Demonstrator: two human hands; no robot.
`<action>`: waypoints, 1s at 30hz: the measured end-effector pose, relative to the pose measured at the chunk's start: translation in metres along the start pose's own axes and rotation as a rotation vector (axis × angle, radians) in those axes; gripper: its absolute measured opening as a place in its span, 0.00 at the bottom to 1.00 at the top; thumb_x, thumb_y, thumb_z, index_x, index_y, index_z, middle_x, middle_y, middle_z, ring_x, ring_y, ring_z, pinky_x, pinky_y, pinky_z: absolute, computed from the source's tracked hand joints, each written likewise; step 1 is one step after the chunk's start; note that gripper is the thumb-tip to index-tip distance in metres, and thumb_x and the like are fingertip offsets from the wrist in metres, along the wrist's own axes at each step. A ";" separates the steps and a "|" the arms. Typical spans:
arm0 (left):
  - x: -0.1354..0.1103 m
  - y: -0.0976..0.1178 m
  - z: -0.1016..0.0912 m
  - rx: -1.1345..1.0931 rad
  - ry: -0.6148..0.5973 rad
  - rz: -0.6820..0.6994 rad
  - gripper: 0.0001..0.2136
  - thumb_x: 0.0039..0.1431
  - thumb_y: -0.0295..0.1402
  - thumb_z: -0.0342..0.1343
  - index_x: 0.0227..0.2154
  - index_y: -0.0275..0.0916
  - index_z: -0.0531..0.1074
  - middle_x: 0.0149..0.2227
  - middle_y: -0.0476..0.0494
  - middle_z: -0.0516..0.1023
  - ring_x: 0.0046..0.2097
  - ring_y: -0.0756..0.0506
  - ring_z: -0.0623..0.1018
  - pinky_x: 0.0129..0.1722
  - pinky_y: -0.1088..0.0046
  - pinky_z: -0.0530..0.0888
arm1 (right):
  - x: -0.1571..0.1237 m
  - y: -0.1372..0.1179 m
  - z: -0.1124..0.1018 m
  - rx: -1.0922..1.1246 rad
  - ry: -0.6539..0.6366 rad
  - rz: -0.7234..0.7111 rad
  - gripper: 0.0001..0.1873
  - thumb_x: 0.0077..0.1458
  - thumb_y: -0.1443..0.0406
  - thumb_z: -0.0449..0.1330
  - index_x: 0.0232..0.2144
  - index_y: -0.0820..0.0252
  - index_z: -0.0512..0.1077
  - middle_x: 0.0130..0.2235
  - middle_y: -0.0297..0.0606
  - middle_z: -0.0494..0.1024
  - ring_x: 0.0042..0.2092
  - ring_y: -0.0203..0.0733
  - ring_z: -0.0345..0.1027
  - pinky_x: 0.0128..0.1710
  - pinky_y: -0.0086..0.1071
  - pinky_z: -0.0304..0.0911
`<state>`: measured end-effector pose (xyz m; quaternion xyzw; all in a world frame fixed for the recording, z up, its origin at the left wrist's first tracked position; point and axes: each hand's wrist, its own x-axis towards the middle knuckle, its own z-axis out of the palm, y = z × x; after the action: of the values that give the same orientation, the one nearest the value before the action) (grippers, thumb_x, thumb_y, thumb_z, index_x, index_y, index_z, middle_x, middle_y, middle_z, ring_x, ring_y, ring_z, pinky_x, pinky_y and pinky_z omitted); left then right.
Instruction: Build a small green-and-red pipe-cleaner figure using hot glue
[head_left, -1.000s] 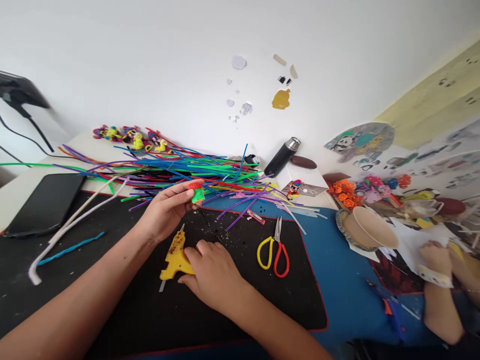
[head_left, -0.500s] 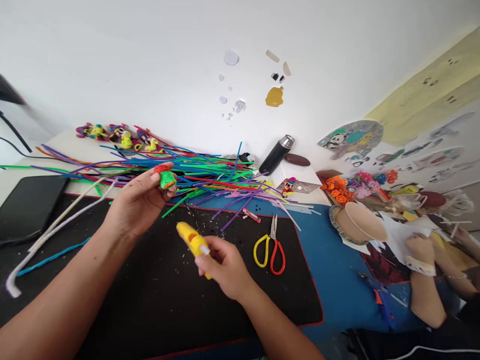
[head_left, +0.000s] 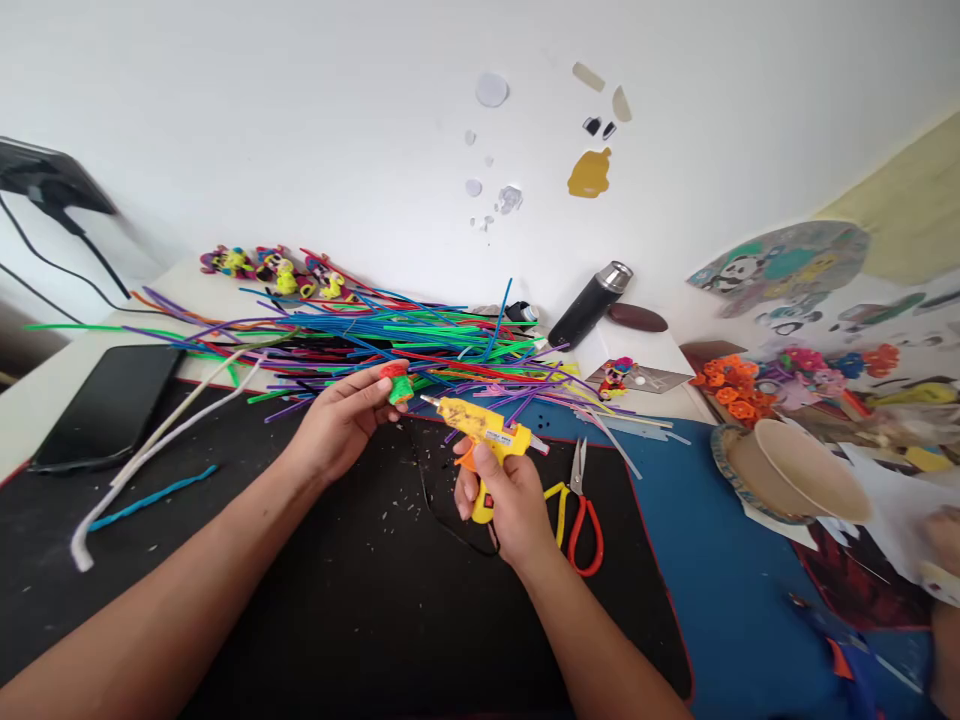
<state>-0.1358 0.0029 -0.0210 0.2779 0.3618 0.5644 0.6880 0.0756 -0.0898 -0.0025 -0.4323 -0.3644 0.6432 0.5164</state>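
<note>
Glue gun (head_left: pixel 476 422) at centre frame, its label (head_left: pixel 498 437) too small to read.
Right grip (head_left: pixel 519 500) wraps its handle (head_left: pixel 482 508); left grip (head_left: pixel 346 420) pinches a red-and-green piece (head_left: pixel 401 389) just beside the nozzle (head_left: pixel 430 401).

In the left hand (head_left: pixel 345 415), a wound piece (head_left: pixel 401 389) sits just left of the glue gun (head_left: pixel 480 425) in the right hand (head_left: pixel 517 500). Scissors (head_left: pixel 577 480) lie farther right on the mat (head_left: pixel 337 620). Behind, pipe cleaners (head_left: pixel 360 340) spread across the desk (head_left: pixel 45 378), figures (head_left: pixel 281 274) behind their left part, a flask (head_left: pixel 587 310) behind their right.

Craft workspace: glue gun (head_left: pixel 480 423), pipe cleaners (head_left: pixel 349 332)
</note>
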 end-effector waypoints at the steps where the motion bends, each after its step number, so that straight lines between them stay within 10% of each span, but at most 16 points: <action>1: 0.000 -0.002 0.000 0.010 -0.001 -0.012 0.27 0.42 0.40 0.87 0.46 0.34 0.91 0.35 0.40 0.88 0.31 0.48 0.82 0.31 0.75 0.80 | 0.003 -0.004 0.000 -0.024 -0.006 -0.015 0.35 0.58 0.35 0.73 0.40 0.61 0.78 0.22 0.25 0.68 0.20 0.34 0.65 0.24 0.30 0.62; 30: -0.006 -0.018 -0.007 0.116 -0.137 -0.027 0.22 0.51 0.39 0.85 0.48 0.40 0.91 0.41 0.40 0.88 0.35 0.47 0.80 0.37 0.72 0.78 | -0.005 0.017 -0.017 -0.437 0.129 -0.118 0.39 0.70 0.35 0.62 0.18 0.55 0.69 0.16 0.34 0.71 0.19 0.36 0.68 0.25 0.32 0.66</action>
<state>-0.1317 -0.0065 -0.0378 0.3503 0.3496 0.5128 0.7015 0.0856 -0.0976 -0.0230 -0.5519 -0.4857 0.4888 0.4697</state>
